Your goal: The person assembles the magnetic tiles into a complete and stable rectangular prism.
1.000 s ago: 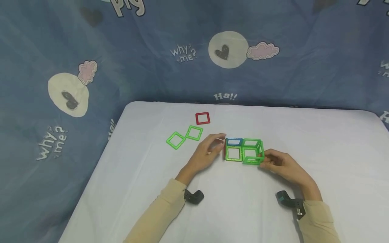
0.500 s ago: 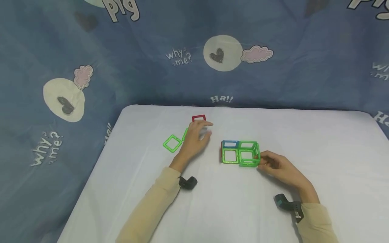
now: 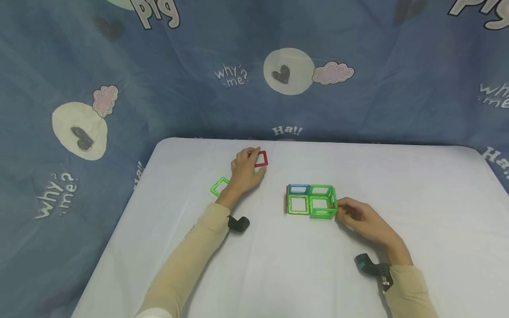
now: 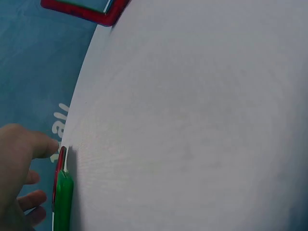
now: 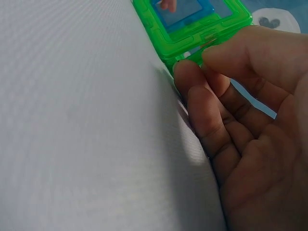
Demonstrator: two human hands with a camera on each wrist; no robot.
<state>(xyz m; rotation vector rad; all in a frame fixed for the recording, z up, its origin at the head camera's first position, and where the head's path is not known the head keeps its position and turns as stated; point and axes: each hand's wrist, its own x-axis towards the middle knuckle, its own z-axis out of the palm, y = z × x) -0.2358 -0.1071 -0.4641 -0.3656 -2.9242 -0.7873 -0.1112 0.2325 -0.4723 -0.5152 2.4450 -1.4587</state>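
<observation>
My left hand [image 3: 244,172] hovers over the loose magnetic tiles at the back left, fingers slightly bent. Its fingertips lie beside a red square magnetic tile [image 3: 265,159], which they partly cover. Below the palm a second green tile is almost wholly hidden. In the left wrist view the thumb is apart from the edges of a green tile [image 4: 63,199] and a red one. My right hand [image 3: 367,221] pinches the right end of a box built of magnetic tiles [image 3: 310,216], mostly green with blue and red sides. The right wrist view has thumb and fingertips at its green frame [image 5: 187,45].
Another green square tile [image 3: 218,185] lies left of the left hand, partly behind the wrist. A white cloth covers the table [image 3: 278,274]. Behind the table's far edge hangs a blue printed curtain [image 3: 191,88].
My left hand has left the box's left side and moved back and left to the loose tiles, covering some. My right hand stays at the box, and the head view has shifted slightly.
</observation>
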